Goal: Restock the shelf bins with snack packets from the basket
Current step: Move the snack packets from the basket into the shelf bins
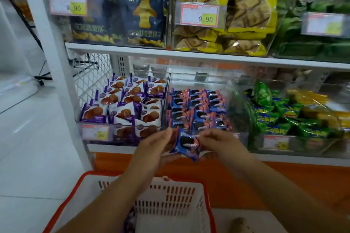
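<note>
Both my hands hold one blue and pink cookie packet (pixel 186 143) just in front of the lower shelf. My left hand (pixel 155 146) grips its left end and my right hand (pixel 217 143) pinches its right end. Right behind it stands the clear bin (pixel 200 79) filled with several matching blue and pink packets (pixel 197 108). The white basket with a red rim (pixel 174 195) sits below my forearms; a purple packet (pixel 130 220) shows inside it at the left.
A clear bin of purple and white waffle packets (pixel 125 104) stands left of the cookie bin, a bin of green packets (pixel 280 117) to the right. The upper shelf (pixel 189 56) carries navy, yellow and green bags. A white shelf post (pixel 53 62) rises at left.
</note>
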A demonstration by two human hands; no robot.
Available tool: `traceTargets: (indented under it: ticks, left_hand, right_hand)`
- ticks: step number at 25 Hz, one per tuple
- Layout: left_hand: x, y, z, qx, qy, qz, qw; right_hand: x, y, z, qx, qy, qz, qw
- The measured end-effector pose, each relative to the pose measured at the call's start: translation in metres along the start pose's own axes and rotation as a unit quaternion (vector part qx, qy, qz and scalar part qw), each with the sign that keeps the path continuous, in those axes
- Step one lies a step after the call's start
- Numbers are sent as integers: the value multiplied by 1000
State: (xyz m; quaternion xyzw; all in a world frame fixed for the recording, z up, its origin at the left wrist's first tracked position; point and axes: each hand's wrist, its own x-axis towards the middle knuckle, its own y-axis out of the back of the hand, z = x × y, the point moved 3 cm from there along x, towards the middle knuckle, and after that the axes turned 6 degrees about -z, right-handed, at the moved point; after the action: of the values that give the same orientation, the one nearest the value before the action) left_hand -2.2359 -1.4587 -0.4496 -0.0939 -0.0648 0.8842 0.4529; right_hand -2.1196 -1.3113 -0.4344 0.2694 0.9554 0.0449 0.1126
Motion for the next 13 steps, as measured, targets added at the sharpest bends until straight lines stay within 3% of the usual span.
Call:
traceTargets:
  ticks: [4, 6, 7, 9, 11, 13]
  left_hand:
    - [36, -45, 45, 114, -106, -44, 987]
    - [54, -55, 63, 182, -164, -42, 969]
    - [63, -52, 70, 267, -187, -31, 945]
    - [80, -32, 72, 503, -211, 1, 838]
    - [90, -2, 62, 658, -230, 9, 717]
    - [94, 25, 47, 709, -241, 10, 663]
  right_hand:
    - [8, 45, -53, -38, 86, -23, 995]
    - [21, 65, -71, -143, 117, 33, 982]
    - [31, 76, -78, -204, 137, 93, 965]
    - [55, 99, -85, -340, 158, 202, 905]
    - [84, 109, -80, -511, 128, 225, 820]
    - [113, 108, -69, -606, 84, 199, 766]
